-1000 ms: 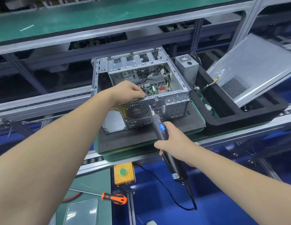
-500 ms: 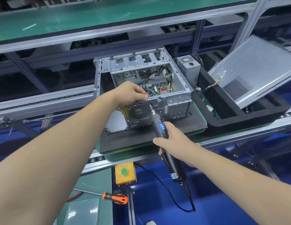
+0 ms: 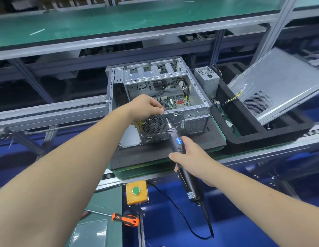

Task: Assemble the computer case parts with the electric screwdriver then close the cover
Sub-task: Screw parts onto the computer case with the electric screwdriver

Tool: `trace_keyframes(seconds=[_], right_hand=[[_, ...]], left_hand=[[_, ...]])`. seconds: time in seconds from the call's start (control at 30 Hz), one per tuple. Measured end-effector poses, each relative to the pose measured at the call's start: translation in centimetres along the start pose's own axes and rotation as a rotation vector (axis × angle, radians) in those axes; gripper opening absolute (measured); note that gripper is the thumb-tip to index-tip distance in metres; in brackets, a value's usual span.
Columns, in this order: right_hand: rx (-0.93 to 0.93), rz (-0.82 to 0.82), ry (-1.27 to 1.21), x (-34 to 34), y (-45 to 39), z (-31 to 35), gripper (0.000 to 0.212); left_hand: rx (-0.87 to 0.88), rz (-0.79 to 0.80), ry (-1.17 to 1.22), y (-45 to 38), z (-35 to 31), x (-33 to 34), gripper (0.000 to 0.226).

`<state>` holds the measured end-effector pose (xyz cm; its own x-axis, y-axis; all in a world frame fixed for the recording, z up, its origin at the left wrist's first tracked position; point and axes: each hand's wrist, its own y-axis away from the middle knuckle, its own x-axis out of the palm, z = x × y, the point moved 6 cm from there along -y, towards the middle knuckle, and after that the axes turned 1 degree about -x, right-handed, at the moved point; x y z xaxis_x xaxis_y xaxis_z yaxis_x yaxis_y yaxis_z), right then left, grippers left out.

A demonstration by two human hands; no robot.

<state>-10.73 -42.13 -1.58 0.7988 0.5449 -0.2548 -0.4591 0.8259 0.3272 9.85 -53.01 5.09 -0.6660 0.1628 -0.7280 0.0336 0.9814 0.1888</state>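
**Screwdriver tip at the back panel of the open case**

Head view: the computer case (image 3: pixel 160 97) lies on its side with its open face up on a dark foam mat (image 3: pixel 155 154) on the conveyor line. The left hand (image 3: pixel 146 107) rests on the near top edge of the case, fingers curled over the rim and gripping it just above the round fan grille (image 3: pixel 153 125). The right hand (image 3: pixel 189 157) wraps around the body of the electric screwdriver (image 3: pixel 178 145), fingers closed on it; the tool tilts up and away, its bit touching the back panel right beside the grille, near the left fingertips. Its black cable (image 3: pixel 173 207) hangs in a loop below.

To the right, the cover (image 3: pixel 279 82) leans tilted on a black foam tray (image 3: pixel 262 136), with a grey power supply (image 3: pixel 206 79) between case and cover. Below the conveyor sit a yellow button box (image 3: pixel 137 192) and an orange-handled screwdriver (image 3: pixel 125 219).
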Motion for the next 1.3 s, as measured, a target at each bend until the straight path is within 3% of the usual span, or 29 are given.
trace_keyframes(seconds=[0.43, 0.63, 0.9, 1.1, 1.3], right_hand=[[0.018, -0.042, -0.011, -0.1, 0.5, 0.5, 0.02], [0.097, 0.01, -0.197, 0.5, 1.1, 0.6, 0.023], [0.185, -0.103, -0.028, 0.0, 1.2, 1.0, 0.03], [0.222, -0.017, -0.102, -0.1, 2.7, 1.8, 0.051], [0.207, 0.087, -0.352, -0.2, 3.3, 1.2, 0.032]], left_hand=[[0.02, -0.009, 0.0, -0.8, 0.9, 0.5, 0.012], [0.035, -0.012, -0.003, -0.9, 0.7, 0.6, 0.011], [0.032, 0.004, -0.117, -0.1, -0.4, 0.7, 0.019], [0.027, 0.039, -0.158, 1.1, -1.4, 1.1, 0.026], [0.002, 0.02, -0.137, 1.4, -1.5, 1.3, 0.031]])
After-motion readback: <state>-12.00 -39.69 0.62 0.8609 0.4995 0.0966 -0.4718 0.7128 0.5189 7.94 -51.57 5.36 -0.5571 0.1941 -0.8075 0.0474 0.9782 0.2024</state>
